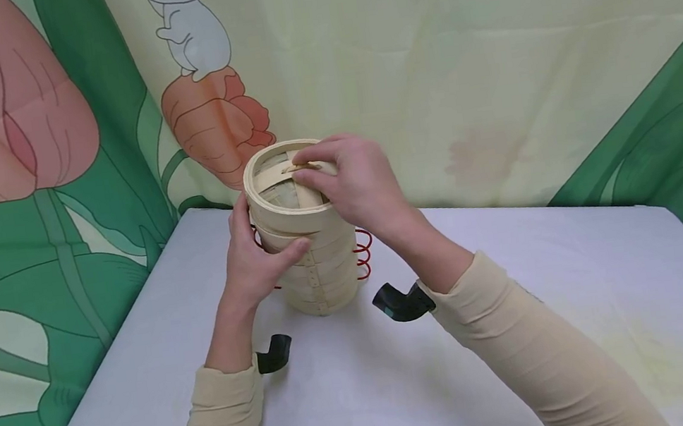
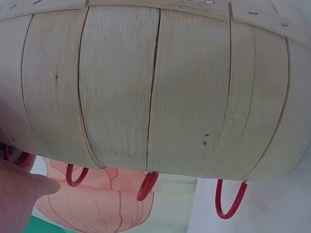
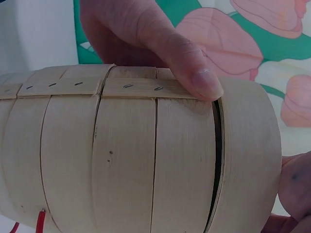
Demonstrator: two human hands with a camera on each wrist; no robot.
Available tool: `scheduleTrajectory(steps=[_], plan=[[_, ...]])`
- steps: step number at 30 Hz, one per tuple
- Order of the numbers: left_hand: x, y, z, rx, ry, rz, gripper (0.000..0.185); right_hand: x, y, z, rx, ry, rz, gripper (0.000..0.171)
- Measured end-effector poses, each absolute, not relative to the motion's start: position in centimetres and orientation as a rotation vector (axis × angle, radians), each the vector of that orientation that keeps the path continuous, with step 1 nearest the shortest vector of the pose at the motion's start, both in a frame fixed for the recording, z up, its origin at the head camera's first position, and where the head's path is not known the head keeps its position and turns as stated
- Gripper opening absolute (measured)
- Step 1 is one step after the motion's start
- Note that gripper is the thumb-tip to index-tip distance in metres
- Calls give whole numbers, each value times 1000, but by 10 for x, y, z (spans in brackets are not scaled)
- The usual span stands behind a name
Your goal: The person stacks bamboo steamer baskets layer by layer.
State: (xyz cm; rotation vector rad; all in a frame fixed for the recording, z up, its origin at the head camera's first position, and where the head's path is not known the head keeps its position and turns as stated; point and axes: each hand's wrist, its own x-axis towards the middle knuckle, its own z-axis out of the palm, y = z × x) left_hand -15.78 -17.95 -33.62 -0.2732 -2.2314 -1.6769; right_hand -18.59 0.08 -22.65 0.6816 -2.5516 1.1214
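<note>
Two hands at work: both are on a stack of bamboo steamer baskets [image 1: 313, 245] standing on the grey surface [image 1: 522, 333], close to its far edge by the flowered curtain [image 1: 490, 67].
Step in hand: by my reading, the lid [image 1: 287, 184] is being lifted off or set onto the stack; it sits tilted, and the right wrist view shows a dark gap between it and the basket below.
Left hand [image 1: 254, 259]: it grips the left side of the stack just under the lid, thumb across the front wall, fingers curled round the back; the grip looks like a steadying one.
Right hand [image 1: 353, 183]: it reaches over the top of the stack, fingertips [image 1: 310, 163] pinching the thin strip handle in the middle of the lid; its grip is closed on that handle.
Arm pose: both forearms in beige sleeves angle in towards the stack, the right wrist bent down over it, the left wrist raised beside it.
Next move calls for: a straight, level pull or press on the lid, I judge, with the left hand keeping the stack from tipping.
Red wire loops [image 1: 362, 256]: they stick out on the right of the stack, near the lower baskets.
</note>
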Motion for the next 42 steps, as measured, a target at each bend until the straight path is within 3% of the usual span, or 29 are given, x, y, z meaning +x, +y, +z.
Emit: scheduleTrajectory(steps=[17,42], plan=[[-157,-179,-335,-244,-2261,-1665,105,-181,-11,-222,571,-2705,817,21],[-158,-181,-335,-248,-2259,-1696,104,-183,-4,-222,670,-2700,899,27]])
